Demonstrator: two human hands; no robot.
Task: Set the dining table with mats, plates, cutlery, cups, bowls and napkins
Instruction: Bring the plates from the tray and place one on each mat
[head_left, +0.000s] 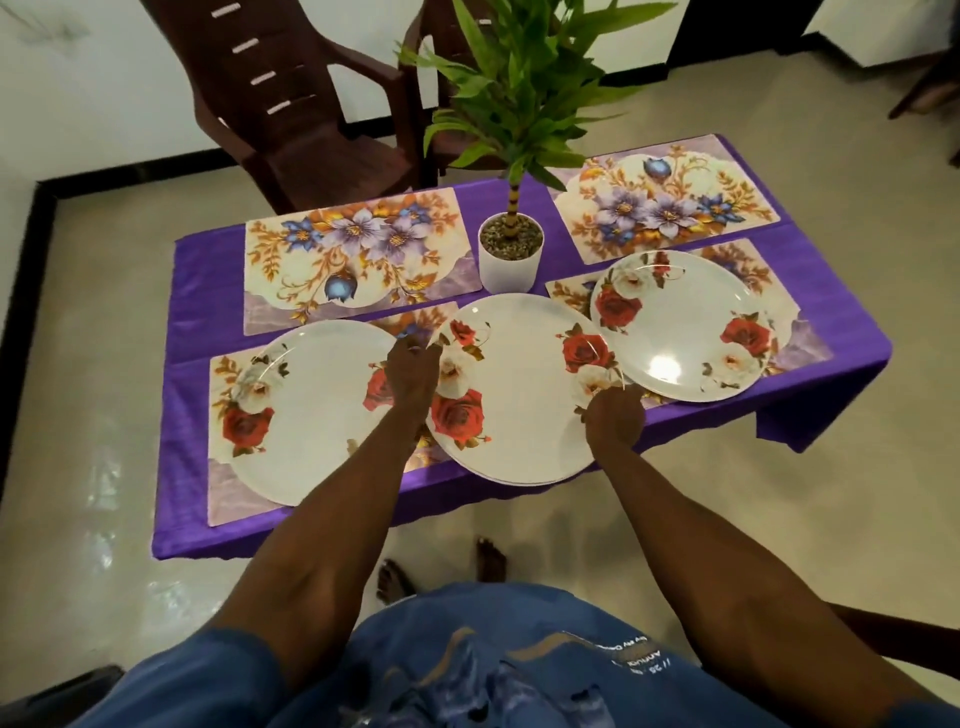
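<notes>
We grip the middle rose plate by opposite rims, left hand and right hand; lift level, clearing the potted plant toward a bare floral mat.

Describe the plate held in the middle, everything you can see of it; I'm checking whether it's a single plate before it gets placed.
The middle plate is round, white and glossy, printed with red and white roses at its left and right sides. It sits between the two near mats, at the table's near edge. The left hand holds its left rim, the right hand its right rim. A second rim line shows beneath its near edge, so it looks like a stack. Its right side overlaps the right plate.
</notes>
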